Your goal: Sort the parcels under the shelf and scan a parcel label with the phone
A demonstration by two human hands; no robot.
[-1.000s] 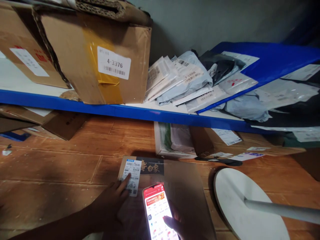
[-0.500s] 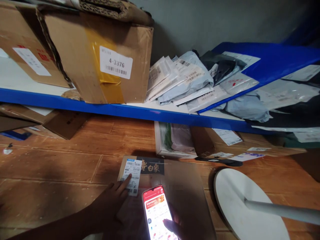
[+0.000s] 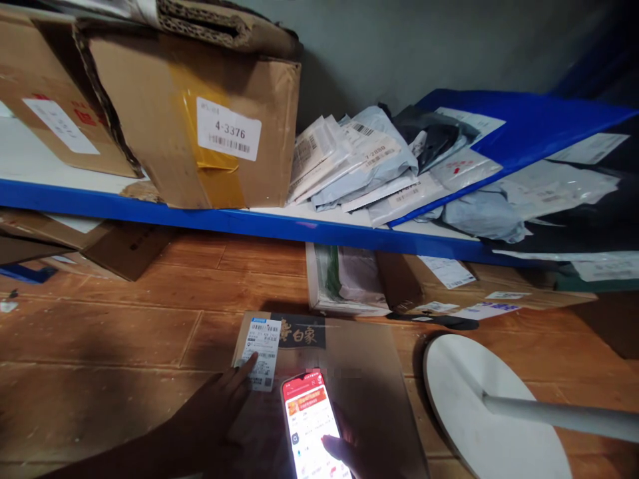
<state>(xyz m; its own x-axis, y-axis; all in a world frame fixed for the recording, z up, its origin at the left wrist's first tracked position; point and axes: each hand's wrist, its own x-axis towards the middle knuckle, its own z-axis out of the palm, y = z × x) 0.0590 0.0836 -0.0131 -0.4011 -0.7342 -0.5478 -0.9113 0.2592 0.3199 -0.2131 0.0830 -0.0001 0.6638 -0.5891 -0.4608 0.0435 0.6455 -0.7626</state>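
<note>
Floor-level carton (image 3: 344, 372) with white shipping label (image 3: 261, 346), left hand (image 3: 212, 416) fingertip on label; right hand (image 3: 349, 449) holding lit phone (image 3: 310, 426); parcels on blue shelf (image 3: 239, 223) above.

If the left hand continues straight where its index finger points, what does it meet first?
The left hand already has its fingertip on the white shipping label of the flat cardboard box. Further on, probably the box's dark printed band.

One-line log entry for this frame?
left hand: finger on label | right hand: holds phone | box: on floor
</note>
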